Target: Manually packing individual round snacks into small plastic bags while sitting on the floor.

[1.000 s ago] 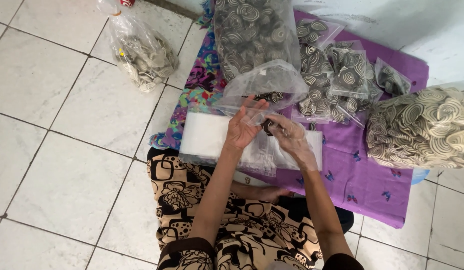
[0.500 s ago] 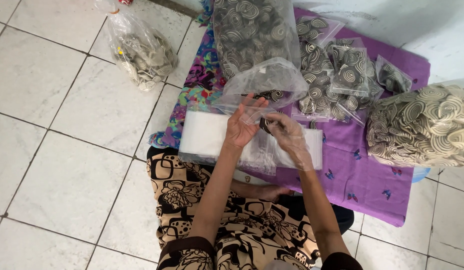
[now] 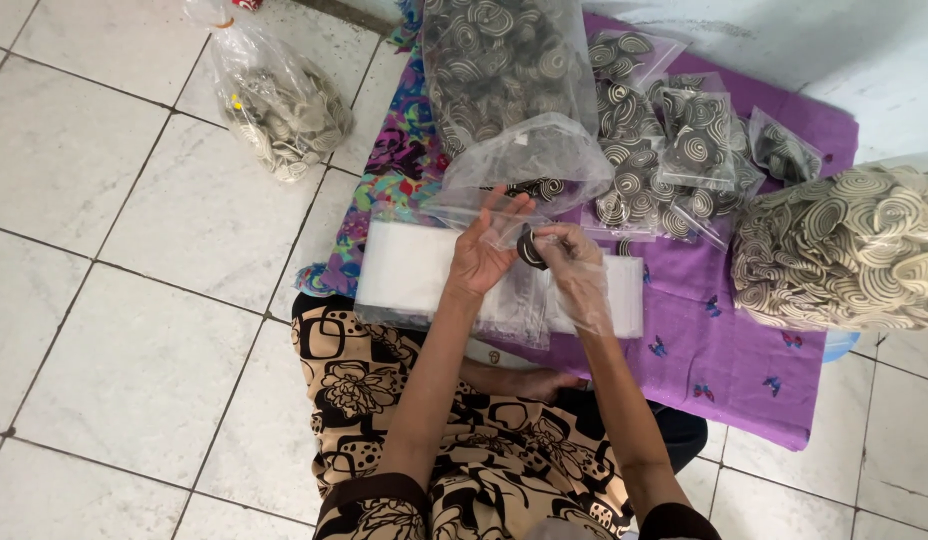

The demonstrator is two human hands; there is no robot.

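White floor tiles surround a purple cloth (image 3: 744, 370) where several small filled packets (image 3: 699, 150) of swirl-patterned snacks already lie beside large bulk bags (image 3: 844, 250). One small clear bag (image 3: 524, 165) is barely filled. The left hand (image 3: 481, 252) pinches its mouth open; just beside it, the plastic-gloved right hand (image 3: 574, 268) pinches dark snacks (image 3: 531, 250) at the opening.
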